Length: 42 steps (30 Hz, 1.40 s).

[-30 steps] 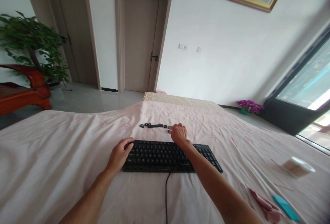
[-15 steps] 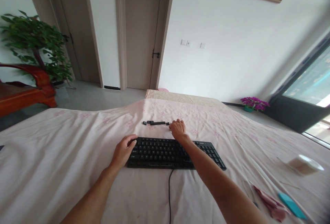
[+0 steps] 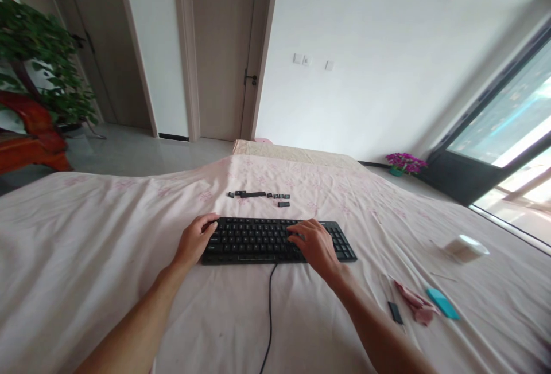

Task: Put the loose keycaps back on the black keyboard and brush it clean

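A black keyboard (image 3: 253, 237) lies on the pink floral cloth, and some places along its near edge show no keys. Its upper left corner is held by my left hand (image 3: 196, 239), thumb in front and fingers behind. My right hand (image 3: 316, 242) is over the right part of the keys, thumb and forefinger bent close together; what is between them is too small to make out. Beyond the keyboard lies a row of loose keycaps (image 3: 281, 196), with the long space bar key (image 3: 253, 194) among them. A wider keycap (image 3: 283, 204) lies just nearer than the row.
A black cable (image 3: 270, 305) runs from the keyboard towards me. On the right of the cloth (image 3: 344, 316) are a white round container (image 3: 467, 249), a pink cloth (image 3: 416, 303), a turquoise flat piece (image 3: 443, 303) and a small black object (image 3: 395, 312).
My right hand has drawn back from the loose keycaps to the keyboard, uncovering several keycaps at the row's right end. My left hand stays on the corner. The view has shifted to the right.
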Each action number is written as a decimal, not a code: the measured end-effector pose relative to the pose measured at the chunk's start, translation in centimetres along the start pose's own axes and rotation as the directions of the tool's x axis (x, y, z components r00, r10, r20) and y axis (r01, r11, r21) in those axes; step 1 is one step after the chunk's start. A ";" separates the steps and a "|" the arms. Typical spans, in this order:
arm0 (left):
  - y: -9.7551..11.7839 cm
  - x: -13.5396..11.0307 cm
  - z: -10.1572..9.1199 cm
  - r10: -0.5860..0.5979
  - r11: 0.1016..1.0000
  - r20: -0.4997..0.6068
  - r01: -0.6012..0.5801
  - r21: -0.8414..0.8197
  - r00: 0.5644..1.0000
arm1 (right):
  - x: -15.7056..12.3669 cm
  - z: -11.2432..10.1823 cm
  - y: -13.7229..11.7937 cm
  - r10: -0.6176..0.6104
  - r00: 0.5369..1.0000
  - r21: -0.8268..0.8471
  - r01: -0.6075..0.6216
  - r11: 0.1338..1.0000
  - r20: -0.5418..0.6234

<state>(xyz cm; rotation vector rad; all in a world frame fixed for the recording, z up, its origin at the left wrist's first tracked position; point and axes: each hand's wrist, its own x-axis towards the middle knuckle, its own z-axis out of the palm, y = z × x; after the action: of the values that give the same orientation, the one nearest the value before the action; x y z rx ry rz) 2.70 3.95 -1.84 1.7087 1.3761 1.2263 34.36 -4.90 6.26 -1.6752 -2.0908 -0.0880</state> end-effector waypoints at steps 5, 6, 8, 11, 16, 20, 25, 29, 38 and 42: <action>0.1 -0.1 0.0 -0.008 1.000 0.006 0.008 0.003 1.000 | -2.2 0.0 0.3 -0.007 1.000 -0.021 0.007 1.000 0.025; 0.1 -0.1 0.0 -0.011 1.000 0.008 0.011 0.007 1.000 | -2.3 0.1 0.3 -0.009 1.000 -0.025 0.010 1.000 0.027; 0.1 -0.1 0.0 -0.014 1.000 0.010 0.014 0.012 1.000 | -2.3 0.1 0.2 -0.007 1.000 -0.029 0.008 1.000 0.027; 0.1 -0.1 0.1 -0.012 1.000 0.010 0.012 0.010 1.000 | -2.2 0.3 0.0 -0.005 0.999 -0.038 0.007 0.999 0.036; 0.0 0.0 0.0 -0.013 1.000 0.010 0.013 0.000 1.000 | -2.1 0.7 -0.1 -0.026 0.998 -0.057 0.030 0.998 0.059; 0.0 0.0 0.0 -0.012 1.000 0.007 0.012 0.002 1.000 | -2.1 0.7 0.0 -0.041 0.997 -0.070 0.046 0.997 0.066; 0.2 -0.1 0.0 -0.016 1.000 0.008 0.016 0.000 1.000 | -2.1 0.8 0.2 -0.054 0.995 -0.075 0.060 0.995 0.083; 0.2 -0.1 0.0 -0.016 1.000 0.009 0.016 -0.002 1.000 | -2.4 1.1 0.2 -0.061 0.995 -0.108 0.070 0.992 0.084; 0.1 -0.1 0.0 -0.020 1.000 0.014 0.019 0.003 1.000 | -3.6 0.3 -1.3 -0.094 0.985 -0.261 0.129 0.957 0.142; 0.1 -0.2 0.0 -0.014 1.000 0.011 0.014 0.007 1.000 | -4.2 0.3 -1.7 -0.065 0.979 -0.287 0.120 0.950 0.192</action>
<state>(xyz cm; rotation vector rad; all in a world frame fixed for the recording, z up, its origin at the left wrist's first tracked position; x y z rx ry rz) 2.76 3.75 -1.78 1.7056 1.3847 1.2039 33.29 -9.06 4.75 -1.8122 -2.3904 -0.3062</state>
